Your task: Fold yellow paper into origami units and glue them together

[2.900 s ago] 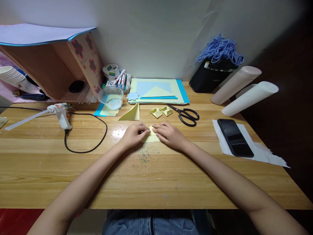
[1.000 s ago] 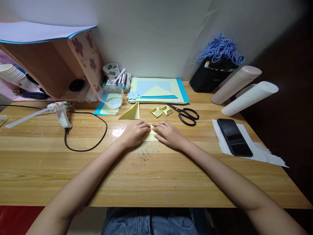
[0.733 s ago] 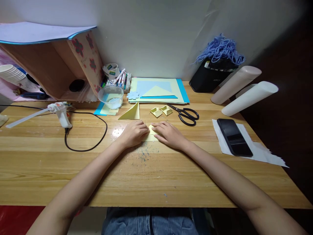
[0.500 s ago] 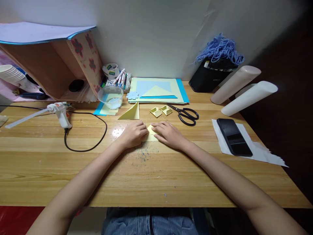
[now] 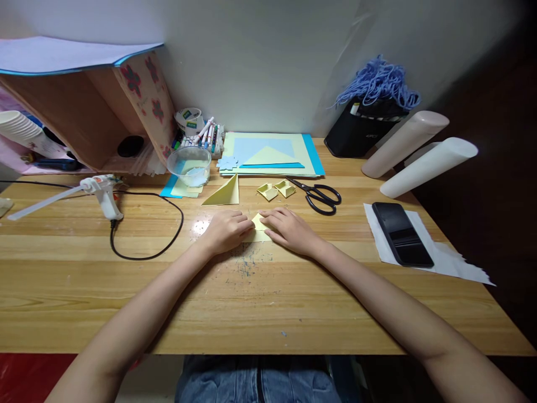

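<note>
A small piece of folded yellow paper [image 5: 258,236] lies on the wooden table, its top coming to a point. My left hand [image 5: 226,230] holds its left side, with fingers bent and pressed together. On the right side, my right hand [image 5: 291,229] pins it down with its fingertips, the thumb lower on the paper. Both hands cover the paper's outer parts. Just beyond them are two small folded yellow paper pieces [image 5: 267,192] and a larger folded yellow triangle [image 5: 225,193]. Black-handled scissors [image 5: 321,197] lie right of these, blades pointing left.
A white glue gun [image 5: 103,196] with a looped black cord is at left, near a clear plastic bowl [image 5: 189,162]. Paper sheets [image 5: 314,154] lie at the back. A phone [image 5: 401,235] rests on white tissue at right, below two upright rolls [image 5: 428,168].
The fingers of my left hand have shifted slightly along the paper's left side. My right hand and the paper have stayed nearly still.
</note>
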